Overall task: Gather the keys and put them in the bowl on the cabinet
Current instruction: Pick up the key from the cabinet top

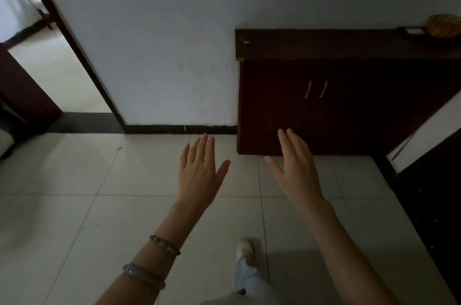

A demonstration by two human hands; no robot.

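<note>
A dim hallway had pale floor tiles (74, 204). We held our left hand (199, 174) and right hand (296, 174) out flat, fingers spread, empty. Beyond our right fingertips stood the dark wooden cabinet (349, 110); we couldn't make out keys or a bowl.

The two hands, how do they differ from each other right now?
The left hand shows its back flat to the camera, fingers together and thumb spread; the right hand is turned edge-on. The left forearm wears a beaded bracelet and a pale bangle; the right forearm is bare. Both are open, empty and raised over the tiled floor.
</note>
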